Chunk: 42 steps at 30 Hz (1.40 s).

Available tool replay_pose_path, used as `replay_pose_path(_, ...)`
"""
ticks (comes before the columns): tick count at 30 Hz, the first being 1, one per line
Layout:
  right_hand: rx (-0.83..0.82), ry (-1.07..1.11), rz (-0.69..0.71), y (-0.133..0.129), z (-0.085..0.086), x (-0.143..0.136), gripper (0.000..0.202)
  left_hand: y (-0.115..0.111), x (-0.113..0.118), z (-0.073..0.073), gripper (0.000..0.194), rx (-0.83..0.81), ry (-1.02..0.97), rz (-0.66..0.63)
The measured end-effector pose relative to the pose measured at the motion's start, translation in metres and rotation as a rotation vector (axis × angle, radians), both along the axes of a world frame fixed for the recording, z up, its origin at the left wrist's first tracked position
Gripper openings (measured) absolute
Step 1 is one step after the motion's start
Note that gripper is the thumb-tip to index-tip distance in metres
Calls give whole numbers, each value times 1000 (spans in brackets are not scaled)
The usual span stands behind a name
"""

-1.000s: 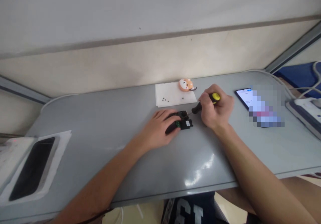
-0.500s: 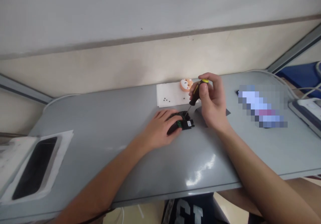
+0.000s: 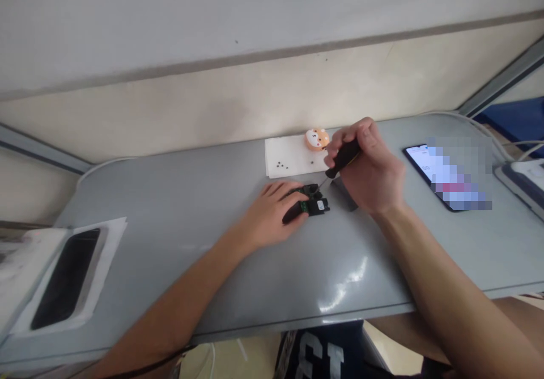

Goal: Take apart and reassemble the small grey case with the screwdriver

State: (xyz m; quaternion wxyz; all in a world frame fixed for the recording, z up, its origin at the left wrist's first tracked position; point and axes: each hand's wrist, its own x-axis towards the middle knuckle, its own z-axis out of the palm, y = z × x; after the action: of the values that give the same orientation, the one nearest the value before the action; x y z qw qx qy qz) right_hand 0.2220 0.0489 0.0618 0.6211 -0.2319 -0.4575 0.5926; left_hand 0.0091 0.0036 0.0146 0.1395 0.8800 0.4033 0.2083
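Observation:
My left hand point(image 3: 271, 216) is closed around a small black electronic device point(image 3: 317, 205) on the grey table, pinning it down. Part of a green circuit board and a white sticker show on the device; my fingers hide its left portion. In my right hand point(image 3: 376, 169) is a screwdriver point(image 3: 345, 157) with a dark handle, tilted steeply to the right. Its thin shaft runs down to the device's upper part, where I cannot make out exactly what the tip touches. A dark flat piece point(image 3: 343, 194) lies beneath my right hand, partly covered by it.
Behind the device, several tiny dark screws point(image 3: 282, 165) rest on white paper point(image 3: 293, 148), beside a round orange-and-white animal-face case point(image 3: 317, 139). A lit phone point(image 3: 425, 166) lies at right, near a white-and-dark device point(image 3: 522, 189). At left, a black phone-shaped object point(image 3: 66, 280) lies on white sheets.
My right hand has shifted right and turned, so the screwdriver leans over further and its yellow end is now hidden. My left hand stays on the device. The view has moved slightly.

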Motion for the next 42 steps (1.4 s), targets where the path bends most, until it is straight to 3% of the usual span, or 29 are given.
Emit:
replay_pose_path(5,25,-55,27,2,-1,-2,30,-1,1,-1,22,13,-7,5)
replay_pose_path(15,-74,47,75,-9,8,-8,31,0,2,-2,24,19,22,4)
replay_pose_path(22,-7,-59,13,-2,4,-11,36,0,2,-1,26,27,50,1)
replay_pose_path(28,-12,19,-29,-6,3,-21,40,1,2,-2,27,50,73,-1)
replay_pose_path(38,-41,11,-135,5,-4,-4,43,0,4,2,23,41,64,21)
replay_pose_path(42,-92,43,-43,7,-4,-2,42,0,5,1,21,39,41,20)
